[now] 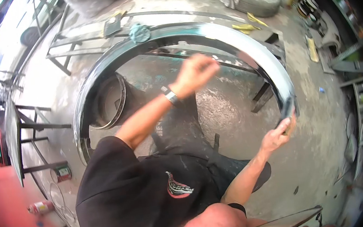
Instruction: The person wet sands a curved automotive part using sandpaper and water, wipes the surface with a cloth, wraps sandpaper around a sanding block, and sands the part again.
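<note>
A long curved car body panel (pixel 264 51), probably a bumper, arches in front of me. Its right side is pale grey-white and its left side is dark. My right hand (pixel 278 137) is closed on a dark sanding block (pixel 286 108) that lies against the panel's right end. Over the opening inside the arch hangs my left hand (pixel 197 71), its fingers curled in a loose fist. Nothing shows in it, and it appears apart from the panel. A watch (pixel 170 96) is on that wrist. A crumpled teal cloth (pixel 140 33) rests on top of the panel.
A dark metal stand (pixel 70 53) is beneath and behind the panel. At left are a large bucket (pixel 120 98), another stand (pixel 45 166) and a red panel (pixel 7 207). A tire (pixel 267 1) lies at the back right. Shelving (pixel 353 54) lines the right side.
</note>
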Demonstrator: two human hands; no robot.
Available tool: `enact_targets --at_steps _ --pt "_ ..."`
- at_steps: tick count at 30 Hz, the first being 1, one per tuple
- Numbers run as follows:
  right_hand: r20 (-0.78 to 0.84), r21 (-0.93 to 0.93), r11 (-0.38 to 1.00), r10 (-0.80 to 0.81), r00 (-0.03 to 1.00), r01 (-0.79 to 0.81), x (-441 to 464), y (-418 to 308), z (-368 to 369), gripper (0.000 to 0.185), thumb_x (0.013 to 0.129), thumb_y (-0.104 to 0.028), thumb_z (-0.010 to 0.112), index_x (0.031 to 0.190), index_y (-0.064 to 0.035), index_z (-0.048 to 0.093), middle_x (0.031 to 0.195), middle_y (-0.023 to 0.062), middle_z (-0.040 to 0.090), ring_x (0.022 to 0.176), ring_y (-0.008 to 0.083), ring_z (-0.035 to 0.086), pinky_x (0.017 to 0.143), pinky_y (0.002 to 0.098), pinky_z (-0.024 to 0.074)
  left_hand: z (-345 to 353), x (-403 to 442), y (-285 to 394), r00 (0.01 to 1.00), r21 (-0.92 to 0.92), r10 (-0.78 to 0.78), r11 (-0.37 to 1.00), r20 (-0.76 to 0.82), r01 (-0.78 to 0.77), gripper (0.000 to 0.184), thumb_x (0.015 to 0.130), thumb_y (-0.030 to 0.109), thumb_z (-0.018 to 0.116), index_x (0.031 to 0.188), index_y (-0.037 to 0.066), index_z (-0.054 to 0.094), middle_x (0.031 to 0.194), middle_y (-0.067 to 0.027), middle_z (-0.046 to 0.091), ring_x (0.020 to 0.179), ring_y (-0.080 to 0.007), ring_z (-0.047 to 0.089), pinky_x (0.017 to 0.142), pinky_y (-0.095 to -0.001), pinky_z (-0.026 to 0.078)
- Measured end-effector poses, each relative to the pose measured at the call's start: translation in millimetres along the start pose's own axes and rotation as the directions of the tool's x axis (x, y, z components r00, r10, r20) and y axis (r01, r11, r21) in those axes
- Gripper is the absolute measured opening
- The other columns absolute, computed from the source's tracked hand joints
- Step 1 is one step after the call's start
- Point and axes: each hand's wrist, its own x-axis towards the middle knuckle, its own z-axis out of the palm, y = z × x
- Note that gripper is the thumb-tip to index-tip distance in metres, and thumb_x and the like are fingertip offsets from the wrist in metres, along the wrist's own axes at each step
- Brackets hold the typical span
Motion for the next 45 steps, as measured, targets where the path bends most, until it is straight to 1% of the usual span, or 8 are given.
enact_targets --at_steps 7,15,20,24,27,30,34,45 --pt "0.448 0.359 0.930 -0.104 0.888 -0.072 -25.5 -74.4 75.1 0.033 0.106 -0.017 0.053 0.133 -0.0015 0.065 0.140 0.0151 0.059 0.135 0.0314 0.052 0.112 0.0455 0.0404 42.2 -55.8 53.5 0.863 -0.751 -0.306 0.430 0.402 0.502 0.062 0.103 0.049 0.057 0.146 0.005 0.047 0.124 -0.0090 0.064 0.110 -0.0168 0.063 0.091 -0.0350 0.055" --pt "0.732 0.473 0.878 -0.346 0.587 -0.073 -73.8 -127.8 135.8 0.064 0.082 -0.018 0.083 0.141 -0.0088 0.059 0.154 0.0191 0.043 0.144 0.0357 0.039 0.115 0.0470 0.0369 -41.1 -89.4 30.0 0.862 -0.946 -0.475 0.163 0.175 0.281 0.051 0.106 0.041 0.053 0.139 0.002 0.050 0.117 -0.0109 0.067 0.109 -0.0196 0.065 0.095 -0.0361 0.054" --pt "0.856 0.410 0.912 -0.375 0.355 -0.027 -98.1 -143.4 152.3 0.083 0.081 -0.028 0.085 0.151 -0.0053 0.046 0.157 0.0211 0.037 0.144 0.0376 0.039 0.115 0.0464 0.0366 -190.5 -161.1 -21.9 0.781 -0.287 -0.560 0.823 -0.274 0.490 0.043 0.096 0.022 0.054 0.133 0.001 0.057 0.105 -0.0118 0.070 0.093 -0.0203 0.071 0.081 -0.0346 0.056" --pt "0.886 0.326 0.945 -0.297 0.355 -0.022 -96.9 -129.0 152.9 0.063 0.087 -0.022 0.080 0.141 -0.0002 0.056 0.145 0.0215 0.052 0.132 0.0363 0.054 0.109 0.0429 0.0435 -280.7 -223.8 -91.4 0.673 0.538 -0.697 0.479 -0.247 0.694 0.050 0.091 0.034 0.061 0.120 -0.006 0.062 0.100 -0.0262 0.070 0.096 -0.0358 0.070 0.085 -0.0440 0.053" --pt "0.887 0.289 0.957 -0.263 0.379 -0.012 -89.4 -122.2 150.6 0.053 0.090 -0.017 0.076 0.137 0.0015 0.060 0.134 0.0208 0.061 0.124 0.0351 0.060 0.106 0.0407 0.0459 -299.6 -234.0 -159.9 0.219 0.515 -0.974 0.157 -0.062 0.843 0.065 0.082 0.055 0.070 0.103 -0.007 0.071 0.107 -0.0304 0.071 0.102 -0.0386 0.070 0.087 -0.0452 0.053" --pt "0.910 0.195 0.981 -0.186 0.371 0.016 -89.3 -117.3 146.2 0.051 0.090 -0.017 0.076 0.134 0.0021 0.061 0.131 0.0216 0.063 0.122 0.0349 0.061 0.105 0.0394 0.0463 -287.9 -252.9 -259.1 0.179 0.368 -0.961 0.091 -0.210 0.925 0.077 0.077 0.054 0.074 0.122 -0.008 0.065 0.122 -0.0287 0.067 0.114 -0.0364 0.067 0.094 -0.0428 0.053" --pt "0.917 0.130 0.992 -0.118 0.382 -0.005 -93.6 -114.0 141.6 0.047 0.090 -0.017 0.075 0.131 0.0034 0.063 0.129 0.0213 0.064 0.118 0.0343 0.063 0.102 0.0392 0.0485 -245.4 -302.0 -361.5 0.506 0.516 -0.778 0.280 -0.371 0.809 0.085 0.081 0.054 0.073 0.141 0.000 0.049 0.129 -0.0256 0.065 0.120 -0.0425 0.063 0.101 -0.0451 0.050" --pt "0.916 0.192 0.981 -0.167 0.364 -0.031 -103.2 -128.6 166.8 0.046 0.092 -0.017 0.072 0.130 0.0061 0.062 0.122 0.0233 0.067 0.114 0.0375 0.065 0.100 0.0406 0.0496 -273.1 -248.6 -283.0 0.418 0.727 -0.906 0.330 0.066 0.602 0.071 0.083 0.041 0.073 0.137 0.002 0.050 0.117 -0.0305 0.068 0.113 -0.0446 0.065 0.096 -0.0495 0.052"
